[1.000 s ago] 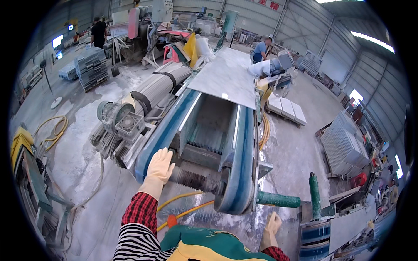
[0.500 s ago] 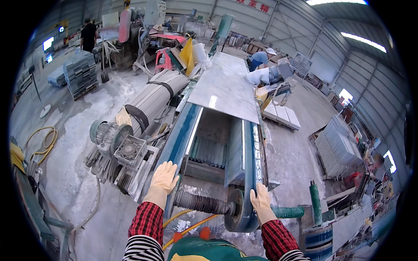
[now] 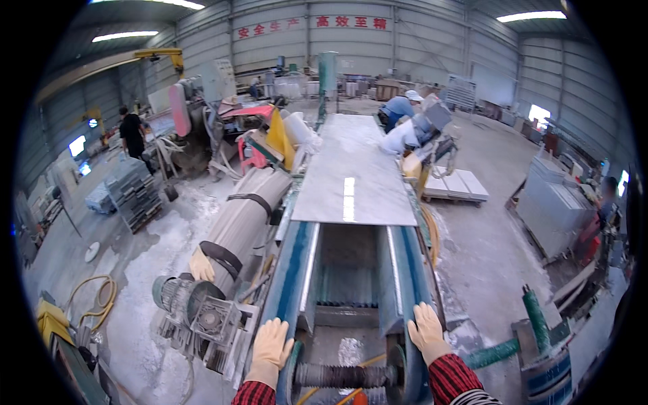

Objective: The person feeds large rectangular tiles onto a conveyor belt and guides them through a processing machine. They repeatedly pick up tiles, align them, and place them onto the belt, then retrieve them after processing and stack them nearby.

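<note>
Both gloved hands, left (image 3: 271, 343) and right (image 3: 426, 329), are now laid flat, fingers apart, on the blue conveyor rails (image 3: 405, 283); the right has come up from below since a second ago, gripping nothing, before a grey stone slab (image 3: 354, 172).

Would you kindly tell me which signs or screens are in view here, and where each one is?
Row of red characters on the grey back wall: wide banner line, high up.
Small bright bluish-white screen or panel: far left wall, rectangular; which one, unclear.

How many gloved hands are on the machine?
2: the left hand rests on the left blue rail, and the right hand rests on the right blue rail. None looks hidden.
</note>
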Motion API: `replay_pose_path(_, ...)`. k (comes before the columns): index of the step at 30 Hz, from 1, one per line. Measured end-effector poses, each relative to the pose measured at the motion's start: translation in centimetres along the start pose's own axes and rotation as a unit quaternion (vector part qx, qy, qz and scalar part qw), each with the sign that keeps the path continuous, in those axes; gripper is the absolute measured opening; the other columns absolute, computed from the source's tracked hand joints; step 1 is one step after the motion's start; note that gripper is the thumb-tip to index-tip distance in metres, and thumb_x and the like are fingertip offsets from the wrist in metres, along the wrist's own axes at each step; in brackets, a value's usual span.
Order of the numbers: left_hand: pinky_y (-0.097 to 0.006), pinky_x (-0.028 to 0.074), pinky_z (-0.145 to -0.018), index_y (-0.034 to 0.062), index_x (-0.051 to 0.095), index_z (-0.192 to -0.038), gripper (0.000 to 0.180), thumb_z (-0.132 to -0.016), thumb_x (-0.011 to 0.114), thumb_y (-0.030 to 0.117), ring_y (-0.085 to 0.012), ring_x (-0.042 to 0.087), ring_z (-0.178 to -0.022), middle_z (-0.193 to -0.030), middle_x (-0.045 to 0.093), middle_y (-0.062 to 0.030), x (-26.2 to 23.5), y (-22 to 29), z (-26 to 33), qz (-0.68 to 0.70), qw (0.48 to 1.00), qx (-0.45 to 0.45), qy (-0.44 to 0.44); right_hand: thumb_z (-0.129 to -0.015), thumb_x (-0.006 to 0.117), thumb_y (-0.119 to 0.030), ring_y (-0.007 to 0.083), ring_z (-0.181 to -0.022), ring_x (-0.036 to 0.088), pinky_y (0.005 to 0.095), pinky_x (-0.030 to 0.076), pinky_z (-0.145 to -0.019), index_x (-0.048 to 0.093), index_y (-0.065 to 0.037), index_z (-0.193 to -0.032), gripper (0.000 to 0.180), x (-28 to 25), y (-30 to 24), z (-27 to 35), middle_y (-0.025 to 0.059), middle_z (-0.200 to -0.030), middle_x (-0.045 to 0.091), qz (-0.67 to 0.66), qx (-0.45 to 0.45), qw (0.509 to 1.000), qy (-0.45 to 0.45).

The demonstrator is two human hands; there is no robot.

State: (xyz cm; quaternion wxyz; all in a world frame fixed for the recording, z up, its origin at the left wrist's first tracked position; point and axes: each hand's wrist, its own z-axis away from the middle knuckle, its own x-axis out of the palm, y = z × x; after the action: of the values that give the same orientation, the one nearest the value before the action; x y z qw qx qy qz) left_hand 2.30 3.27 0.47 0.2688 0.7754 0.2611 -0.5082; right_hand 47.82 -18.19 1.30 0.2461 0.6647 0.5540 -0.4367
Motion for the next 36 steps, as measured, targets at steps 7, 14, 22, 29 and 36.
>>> replay_pose_path(7,-0.054,0.035,-0.129,0.0065,0.057,-0.155,0.060,-0.106,0.068,0.039,-0.0455,0.049,-0.150,-0.160,0.057,-0.0242,-2.3,1.0,0.3,0.028,0.998,-0.031,-0.050,-0.099,0.067,-0.025,0.0506,-0.146,0.049,0.0546,0.033,-0.131,0.057,0.004,-0.144,0.055,-0.2,-0.1,1.0,0.0316,-0.155,0.055,-0.051,0.063,0.992,-0.100)
replay_pose_path(14,-0.053,0.038,-0.126,0.0066,0.060,-0.149,0.058,-0.101,0.073,0.036,-0.0428,0.050,-0.146,-0.155,0.057,-0.0211,-3.3,1.6,-0.2,0.020,0.999,-0.021,-0.034,-0.099,0.068,-0.019,0.0526,-0.146,0.048,0.0558,0.035,-0.129,0.057,0.006,-0.144,0.054,-0.1,0.5,1.1,0.0332,-0.153,0.056,-0.066,0.047,0.994,-0.080)
replay_pose_path(22,-0.053,0.036,-0.128,0.0052,0.060,-0.150,0.055,-0.106,0.067,0.037,-0.0442,0.050,-0.149,-0.158,0.058,-0.0239,-3.1,1.7,0.2,0.028,0.997,-0.045,-0.055,-0.099,0.064,-0.024,0.0509,-0.148,0.047,0.0547,0.032,-0.132,0.056,0.007,-0.146,0.056,-1.1,-0.1,0.7,0.0311,-0.152,0.056,-0.062,0.061,0.989,-0.120)
replay_pose_path(29,-0.053,0.037,-0.127,0.0053,0.061,-0.149,0.053,-0.106,0.068,0.035,-0.0443,0.050,-0.149,-0.157,0.059,-0.0236,-2.3,1.5,0.6,0.031,0.998,-0.036,-0.035,-0.097,0.066,-0.022,0.0513,-0.144,0.050,0.0552,0.034,-0.130,0.057,0.007,-0.142,0.054,-1.7,-0.2,0.6,0.0306,-0.146,0.059,-0.069,0.057,0.989,-0.116)
replay_pose_path(36,-0.053,0.039,-0.126,0.0062,0.063,-0.147,0.050,-0.105,0.069,0.034,-0.0439,0.055,-0.145,-0.154,0.061,-0.0225,-4.1,1.9,0.7,0.042,0.998,-0.040,-0.031,-0.099,0.065,-0.019,0.0539,-0.144,0.050,0.0583,0.036,-0.128,0.057,0.008,-0.145,0.054,1.2,1.5,2.9,0.0344,-0.152,0.057,-0.061,0.006,0.997,-0.036)
